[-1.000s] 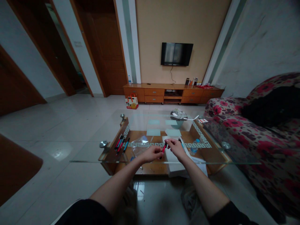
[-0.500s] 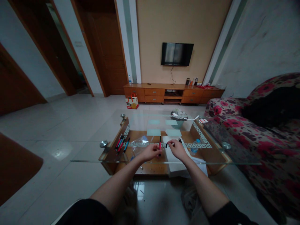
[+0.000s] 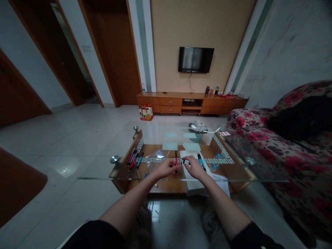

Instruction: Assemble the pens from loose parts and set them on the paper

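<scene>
My left hand (image 3: 168, 168) is closed around a red-and-black pen (image 3: 176, 161), held upright above the glass tabletop with its thin dark end upward. Close by on the right, the bent fingertips of my right hand (image 3: 194, 167) are at a small black piece (image 3: 184, 160), which looks like a pen part. Two blue-and-black pens (image 3: 201, 162) lie just to the right of my right hand. On the left of the table rest several red, blue and black pens (image 3: 132, 159), with another blue pen (image 3: 139, 161) beside them. A clear plastic bag (image 3: 155, 158) lies left of my left hand.
The glass table (image 3: 98, 169) has a wooden shelf below. A white box or paper stack (image 3: 193, 188) and a plastic bottle (image 3: 215, 162) show near the right hand. Farther back stands a basket (image 3: 196, 136) with a bag in it. A flowered sofa (image 3: 259, 121) borders the right side.
My right hand has shifted slightly down and left with its fingers spread a little more, uncovering the two blue pens. The red pen in my left hand has tilted slightly.
</scene>
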### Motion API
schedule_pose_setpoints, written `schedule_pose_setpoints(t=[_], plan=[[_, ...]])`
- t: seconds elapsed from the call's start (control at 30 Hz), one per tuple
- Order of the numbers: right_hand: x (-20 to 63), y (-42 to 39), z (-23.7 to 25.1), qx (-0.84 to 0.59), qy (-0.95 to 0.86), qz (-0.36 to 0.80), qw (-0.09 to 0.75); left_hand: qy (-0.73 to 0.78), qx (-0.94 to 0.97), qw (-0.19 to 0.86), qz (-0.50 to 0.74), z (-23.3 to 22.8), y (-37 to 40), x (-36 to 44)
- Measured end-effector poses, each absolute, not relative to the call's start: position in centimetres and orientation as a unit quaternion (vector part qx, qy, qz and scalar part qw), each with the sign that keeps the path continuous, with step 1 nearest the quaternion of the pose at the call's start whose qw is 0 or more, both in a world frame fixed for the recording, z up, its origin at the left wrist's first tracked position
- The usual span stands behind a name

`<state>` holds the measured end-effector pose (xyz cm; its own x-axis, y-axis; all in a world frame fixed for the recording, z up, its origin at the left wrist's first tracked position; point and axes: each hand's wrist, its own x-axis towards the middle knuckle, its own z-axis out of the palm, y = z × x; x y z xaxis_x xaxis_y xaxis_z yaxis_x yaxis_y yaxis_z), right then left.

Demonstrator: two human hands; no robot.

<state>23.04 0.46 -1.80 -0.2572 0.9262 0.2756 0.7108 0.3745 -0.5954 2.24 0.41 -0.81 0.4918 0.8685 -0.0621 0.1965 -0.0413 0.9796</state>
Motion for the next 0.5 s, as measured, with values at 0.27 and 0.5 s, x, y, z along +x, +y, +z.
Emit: schedule_pose_setpoints(t=[0.27,0.5], plan=[[23.11,0.81,-2.56,-0.530,-0.780,0.179,0.280,0.406,0.664,0.557,0.291,-1.58,0.81,2.08],[23.38,1.28,-2.46,-0.546,-0.753,0.164,0.327,0.405,0.666,0.555,0.290,-1.46,0.68,2.09]])
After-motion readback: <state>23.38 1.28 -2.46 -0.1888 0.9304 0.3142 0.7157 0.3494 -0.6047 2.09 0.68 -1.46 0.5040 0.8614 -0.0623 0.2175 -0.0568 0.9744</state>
